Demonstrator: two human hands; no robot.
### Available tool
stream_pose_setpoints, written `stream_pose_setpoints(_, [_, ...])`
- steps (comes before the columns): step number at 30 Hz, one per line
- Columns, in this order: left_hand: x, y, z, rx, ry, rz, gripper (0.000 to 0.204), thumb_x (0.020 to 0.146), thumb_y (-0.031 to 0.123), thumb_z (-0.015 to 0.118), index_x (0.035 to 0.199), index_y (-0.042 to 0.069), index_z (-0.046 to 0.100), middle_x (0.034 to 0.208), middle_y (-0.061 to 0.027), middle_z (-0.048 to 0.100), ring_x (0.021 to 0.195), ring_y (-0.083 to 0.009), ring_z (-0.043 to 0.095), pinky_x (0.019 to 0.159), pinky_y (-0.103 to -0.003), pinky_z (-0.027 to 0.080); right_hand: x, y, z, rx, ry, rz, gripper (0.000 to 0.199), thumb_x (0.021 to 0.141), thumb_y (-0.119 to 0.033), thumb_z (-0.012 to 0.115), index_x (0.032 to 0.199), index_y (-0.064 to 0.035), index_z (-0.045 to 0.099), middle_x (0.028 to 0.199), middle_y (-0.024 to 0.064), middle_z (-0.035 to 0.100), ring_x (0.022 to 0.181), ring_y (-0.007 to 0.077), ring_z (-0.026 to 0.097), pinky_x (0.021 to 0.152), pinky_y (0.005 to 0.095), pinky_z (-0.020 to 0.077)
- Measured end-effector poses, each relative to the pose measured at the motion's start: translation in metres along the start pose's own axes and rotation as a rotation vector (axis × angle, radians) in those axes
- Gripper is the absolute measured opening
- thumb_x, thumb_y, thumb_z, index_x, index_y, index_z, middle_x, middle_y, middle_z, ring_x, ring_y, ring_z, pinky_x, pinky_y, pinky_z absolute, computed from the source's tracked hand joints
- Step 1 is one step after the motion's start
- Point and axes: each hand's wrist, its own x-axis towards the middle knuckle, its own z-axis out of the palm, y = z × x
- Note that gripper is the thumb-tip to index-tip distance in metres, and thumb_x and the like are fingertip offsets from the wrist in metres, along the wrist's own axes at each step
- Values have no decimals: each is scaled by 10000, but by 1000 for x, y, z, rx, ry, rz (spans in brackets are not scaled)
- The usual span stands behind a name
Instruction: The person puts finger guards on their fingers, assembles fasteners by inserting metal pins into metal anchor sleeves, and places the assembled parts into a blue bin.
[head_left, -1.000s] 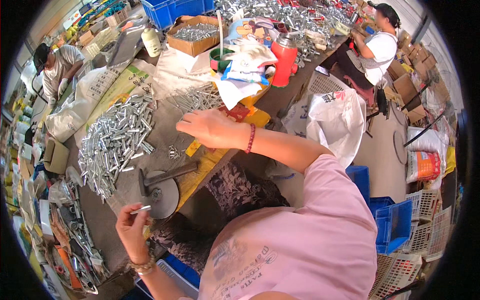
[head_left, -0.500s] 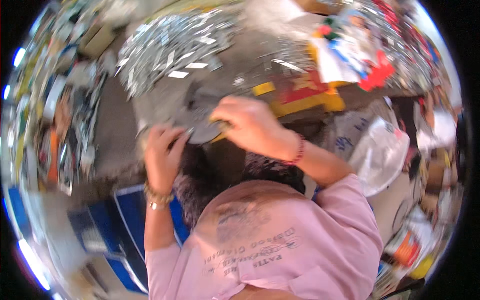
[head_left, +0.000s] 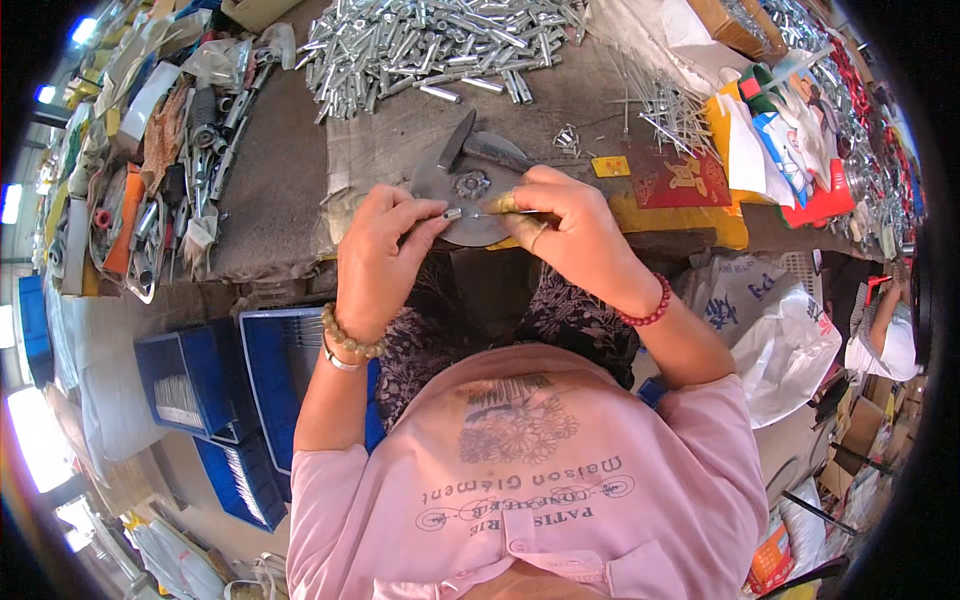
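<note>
As both hands meet over the round grey metal disc (head_left: 470,205), fingers pinch small parts.
L hand (head_left: 385,255) nips a short silver metal sleeve (head_left: 452,213); R hand (head_left: 570,225) clamps a thin steel pin (head_left: 488,214), wrists bent inward.

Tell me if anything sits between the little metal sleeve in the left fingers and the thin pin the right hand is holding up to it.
Nothing visible does. The left hand pinches the small metal sleeve, the right hand holds the thin pin, and its tip points straight at the sleeve over the round metal plate, with only a bare gap between.
</note>
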Motion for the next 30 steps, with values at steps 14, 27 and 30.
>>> stream_pose_setpoints(14, [5,-3,2,-24,-19,11,156,848,79,812,999,51,781,922,-86,660,831,-255,661,718,-340,509,-2,9,-4,142,2,87,163,878,8,744,1040,0,758,919,133,714,772,230,705,693,326,538])
stream_pose_setpoints(27, [3,-2,-1,-37,-41,8,155,864,8,785,1019,5,772,917,-82,634,845,-213,639,750,-312,495,2,-6,-3,-570,58,-320,83,800,-84,729,820,-93,649,826,63,590,815,273,663,725,416,535])
stream_pose_setpoints(30, [4,-2,0,-24,-30,14,164,861,5,784,1024,11,776,912,-87,636,844,-220,639,749,-317,496,4,-1,-3,-648,47,-375,92,782,-99,732,800,-105,643,855,50,560,833,252,630,762,394,515])
